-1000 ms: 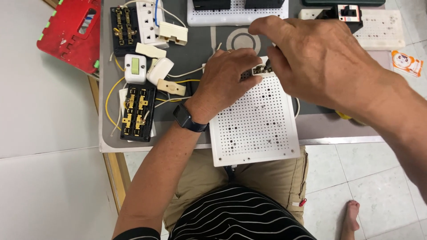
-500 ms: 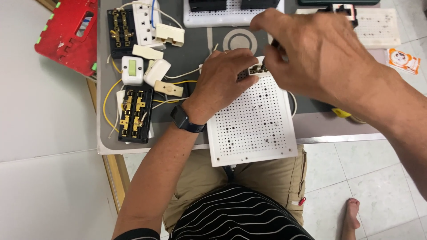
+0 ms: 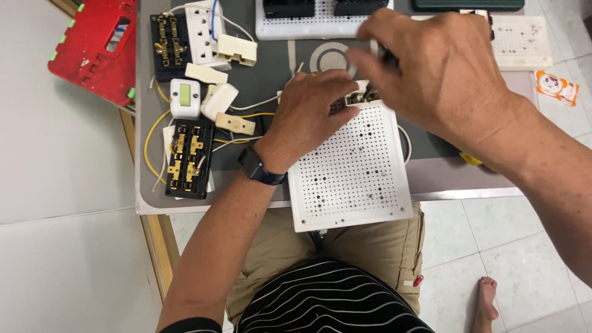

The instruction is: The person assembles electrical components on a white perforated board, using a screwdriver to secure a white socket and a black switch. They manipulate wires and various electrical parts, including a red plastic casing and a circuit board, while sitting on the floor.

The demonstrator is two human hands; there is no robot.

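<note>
A white perforated board (image 3: 354, 176) lies on the grey table and overhangs its near edge above my lap. My left hand (image 3: 311, 114), with a dark watch on its wrist, rests on the board's far left corner. Its fingers press on a small black part with brass contacts (image 3: 361, 97) at the board's top edge. My right hand (image 3: 444, 74) hovers just above and to the right of that part. Its fingers are curled around a small dark object (image 3: 379, 50) that is blurred.
Left of the board lie a black terminal block with brass clamps (image 3: 188, 159), a white switch with a green button (image 3: 185, 98), a white socket (image 3: 203, 28), cream plugs and yellow wires. A red case (image 3: 92, 49) sits at far left. More perforated boards (image 3: 521, 40) stand at the back.
My right hand has lifted off the small black part and moved up and away from it. My left hand stays on the board's corner.
</note>
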